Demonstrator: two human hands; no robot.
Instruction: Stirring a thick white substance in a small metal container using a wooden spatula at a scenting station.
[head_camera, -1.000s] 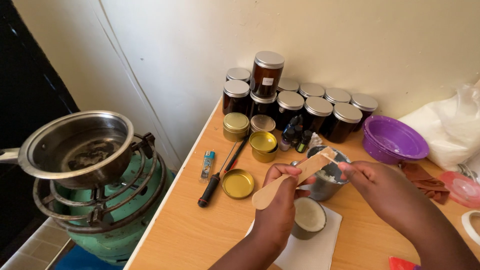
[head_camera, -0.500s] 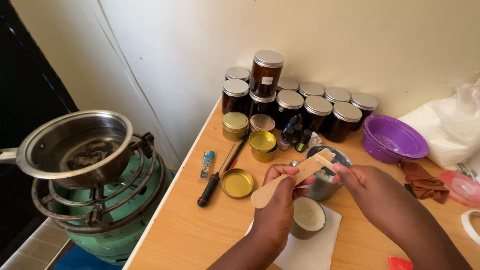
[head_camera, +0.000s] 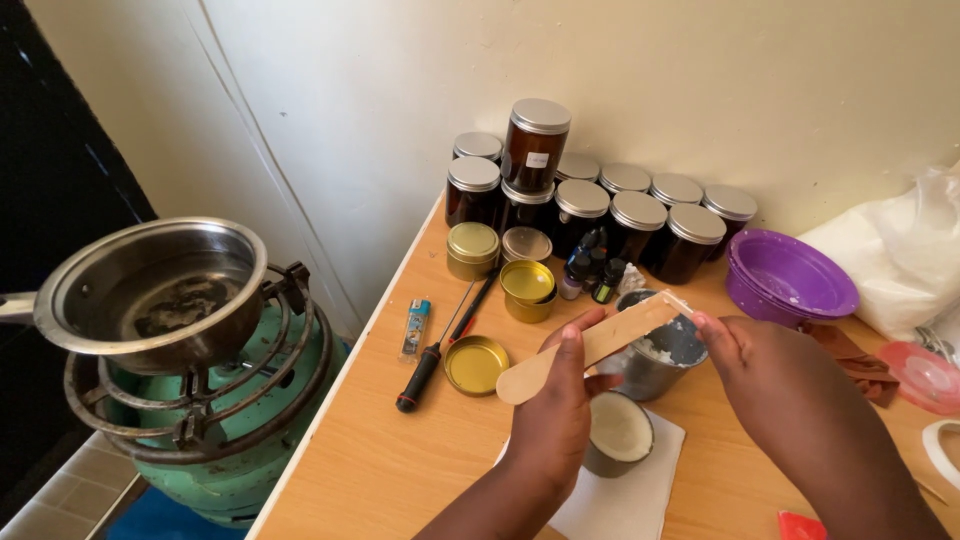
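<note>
Left hand (head_camera: 560, 400) closed on flat pale wooden stirring stick (head_camera: 590, 345); right hand (head_camera: 770, 380) pinches its far end over small grey metal cup (head_camera: 655, 360) holding white residue; beneath left hand, round tin (head_camera: 617, 432) filled; gold tins (head_camera: 527, 288) beyond unfilled.

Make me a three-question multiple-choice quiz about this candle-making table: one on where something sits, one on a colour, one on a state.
1. Where is the steel pot?
A. on the green gas burner
B. on the wooden table
C. on the wall

2. What colour are the stacked plastic bowls?
A. green
B. purple
C. white

3. How is the flat wooden stirring stick held?
A. lying loose on the table
B. by both hands, left hand and right hand
C. standing in a jar

Answers: 1 A, the pot rests on the burner ring. 2 B, they are plainly purple. 3 B, fingers grip it at both ends over the small metal cup.
</note>
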